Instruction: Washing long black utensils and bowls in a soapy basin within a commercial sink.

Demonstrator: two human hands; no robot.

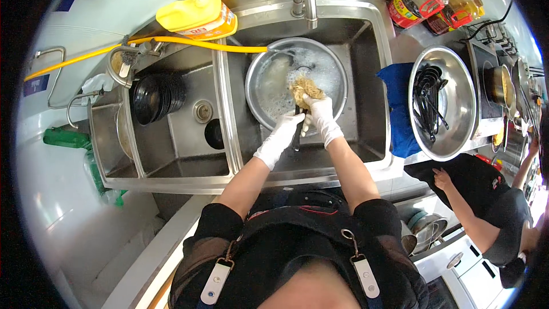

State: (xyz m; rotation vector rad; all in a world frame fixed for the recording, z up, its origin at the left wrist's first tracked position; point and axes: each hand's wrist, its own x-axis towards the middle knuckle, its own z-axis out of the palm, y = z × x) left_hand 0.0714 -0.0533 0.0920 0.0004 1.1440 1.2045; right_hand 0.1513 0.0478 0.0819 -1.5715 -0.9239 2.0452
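My left hand [277, 139], in a white glove, is closed around the dark handle of a black spoon [297, 138] over a steel basin. The spoon's far end is mostly hidden by the scrubber and suds. My right hand [322, 117], gloved too, presses a tan, fibrous scrubbing pad [305, 91] against the spoon. Both hands are above the near part of the round steel basin [249, 94], which holds cloudy, soapy water [271, 87] and stands in the right sink. A yellow hose [240, 48] reaches over the basin's far left rim.
Black plates [158, 98] stand in the left sink. On the right, a large steel bowl [464, 103] holds several black spoons and rests partly on a blue cloth [398, 109]. A yellow jug [197, 16] and a faucet [306, 0] are behind. A co-worker [486, 223] stands at right.
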